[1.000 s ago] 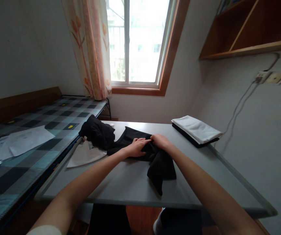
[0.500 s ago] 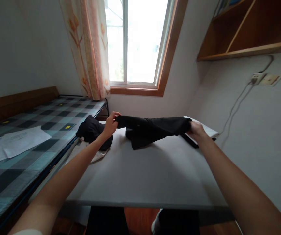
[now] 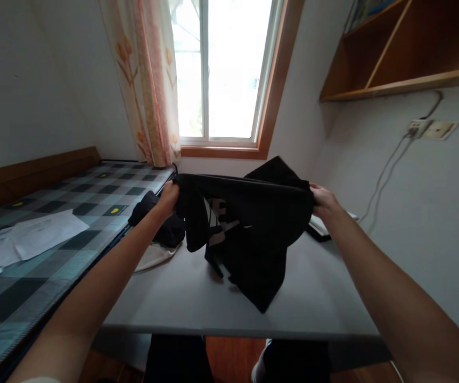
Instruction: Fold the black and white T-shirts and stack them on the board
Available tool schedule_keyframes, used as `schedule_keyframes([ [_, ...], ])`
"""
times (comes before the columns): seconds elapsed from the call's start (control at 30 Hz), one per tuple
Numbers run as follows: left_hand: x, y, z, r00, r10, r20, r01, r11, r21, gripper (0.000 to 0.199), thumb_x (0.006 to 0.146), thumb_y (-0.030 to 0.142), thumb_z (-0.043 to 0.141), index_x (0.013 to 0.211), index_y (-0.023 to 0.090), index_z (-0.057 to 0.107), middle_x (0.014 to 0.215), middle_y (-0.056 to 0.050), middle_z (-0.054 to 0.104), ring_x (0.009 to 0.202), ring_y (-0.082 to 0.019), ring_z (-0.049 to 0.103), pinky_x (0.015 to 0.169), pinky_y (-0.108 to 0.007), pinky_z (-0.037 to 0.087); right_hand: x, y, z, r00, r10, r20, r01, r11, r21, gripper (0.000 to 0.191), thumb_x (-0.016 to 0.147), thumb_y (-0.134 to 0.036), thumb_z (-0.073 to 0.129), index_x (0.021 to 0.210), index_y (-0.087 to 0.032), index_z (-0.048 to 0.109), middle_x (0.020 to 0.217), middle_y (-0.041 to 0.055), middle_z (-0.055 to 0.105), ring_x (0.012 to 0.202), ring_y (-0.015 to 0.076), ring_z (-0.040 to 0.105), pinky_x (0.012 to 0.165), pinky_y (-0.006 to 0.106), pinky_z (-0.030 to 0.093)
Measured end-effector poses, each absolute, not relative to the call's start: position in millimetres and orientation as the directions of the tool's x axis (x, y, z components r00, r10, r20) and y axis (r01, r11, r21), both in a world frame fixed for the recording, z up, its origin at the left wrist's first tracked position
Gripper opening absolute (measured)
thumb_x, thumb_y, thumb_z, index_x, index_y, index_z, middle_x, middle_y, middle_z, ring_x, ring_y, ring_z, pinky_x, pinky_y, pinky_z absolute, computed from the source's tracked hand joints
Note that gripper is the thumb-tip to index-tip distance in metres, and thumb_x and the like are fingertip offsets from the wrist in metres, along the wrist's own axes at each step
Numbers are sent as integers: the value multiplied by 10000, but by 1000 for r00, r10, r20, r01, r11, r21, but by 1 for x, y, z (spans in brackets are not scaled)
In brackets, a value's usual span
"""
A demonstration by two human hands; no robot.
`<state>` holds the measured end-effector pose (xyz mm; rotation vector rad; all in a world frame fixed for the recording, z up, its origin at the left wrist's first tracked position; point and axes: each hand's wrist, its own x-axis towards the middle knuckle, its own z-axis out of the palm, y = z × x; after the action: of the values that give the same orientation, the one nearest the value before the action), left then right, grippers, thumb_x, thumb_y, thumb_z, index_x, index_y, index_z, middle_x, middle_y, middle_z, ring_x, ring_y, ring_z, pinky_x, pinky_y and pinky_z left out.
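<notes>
A black T-shirt (image 3: 265, 229) with large pale print is stretched above the grey-white table (image 3: 153, 303), its lower part hanging down in a loose point. My left hand (image 3: 169, 198) is closed on the upper left end of the cloth. At the opposite end, my right hand (image 3: 322, 201) grips the upper right edge. The fabric between both hands is pulled taut along the top. Close by my left forearm lies a bundled dark garment (image 3: 169, 229), with a pale cloth (image 3: 157, 257) under it.
On the left stands a bed with a checked mattress (image 3: 73, 213), with paper sheets (image 3: 48, 234) on it. A black-and-white flat item (image 3: 318, 227) is partly hidden behind the shirt near the right wall. Cables hang from a wall socket (image 3: 418, 127) below a wooden shelf (image 3: 397, 85).
The T-shirt has been raised and has opened out, so its lower part hangs down and the pale print shows. My left hand has moved slightly left; the hands are farther apart.
</notes>
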<state>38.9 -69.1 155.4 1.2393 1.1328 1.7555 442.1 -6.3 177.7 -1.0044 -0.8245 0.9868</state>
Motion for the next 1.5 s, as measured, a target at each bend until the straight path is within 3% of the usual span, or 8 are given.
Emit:
schedule_keyframes([
  [0.17,40,-64,148,-144,918,370,14,-372,928,370,775,504,607,840,142,641,669,-30,653,689,-182,631,567,-264,478,436,-30,173,11,1000,12,-60,13,-998,118,795,-112,636,901,-139,679,677,34,669,497,106,590,433,194,492],
  [0.47,138,-83,152,381,760,527,271,-636,722,671,665,174,674,1316,142,516,947,-25,689,832,-154,619,794,-282,484,331,-88,206,-625,744,234,-66,248,-966,407,756,-380,724,1123,-210,680,1004,47,716,901,184,670,826,318,547],
  [0.6,120,-78,176,96,733,674,386,-651,653,289,717,126,567,988,111,668,862,-15,692,823,-171,616,769,-285,495,338,-77,206,-447,795,410,-106,408,-907,503,792,-443,681,1249,-261,578,1006,35,721,939,179,665,897,384,515],
  [0.77,28,-82,230,-344,409,845,684,-508,524,356,753,45,516,1082,113,634,1001,-42,672,927,-184,598,862,-333,478,398,-34,182,-165,897,410,131,431,-893,401,792,-445,654,1114,-209,622,942,70,722,866,184,676,824,384,529],
  [0.93,-42,-101,204,-73,598,799,992,-39,120,439,799,108,539,1229,168,607,1256,-110,517,1209,-298,446,1036,-481,330,474,2,132,83,942,324,686,182,-705,318,785,-366,605,1001,-144,675,952,130,709,884,236,668,814,372,515],
  [1.1,-69,-106,120,211,969,130,977,-214,7,464,769,311,555,1225,267,632,1370,-57,515,1290,-260,435,1051,-385,336,528,9,82,221,942,251,961,-167,-219,606,778,-492,601,1277,-149,575,1288,213,564,1168,384,531,918,490,441],
  [1.3,-75,-100,101,124,985,123,992,-125,1,605,803,575,485,1347,314,528,1459,-64,440,1322,-266,408,1072,-403,299,544,-4,63,227,953,202,974,-226,-31,738,823,-503,544,1460,-183,354,1359,205,499,1173,373,513,901,497,431],
  [1.5,-62,-99,108,-66,971,229,992,88,-87,774,740,575,616,1436,311,403,1401,-139,436,1173,-363,502,949,-484,396,537,-5,66,245,957,153,965,-256,55,415,916,-336,405,1238,-173,610,1252,182,596,1158,336,529,922,486,411],
])
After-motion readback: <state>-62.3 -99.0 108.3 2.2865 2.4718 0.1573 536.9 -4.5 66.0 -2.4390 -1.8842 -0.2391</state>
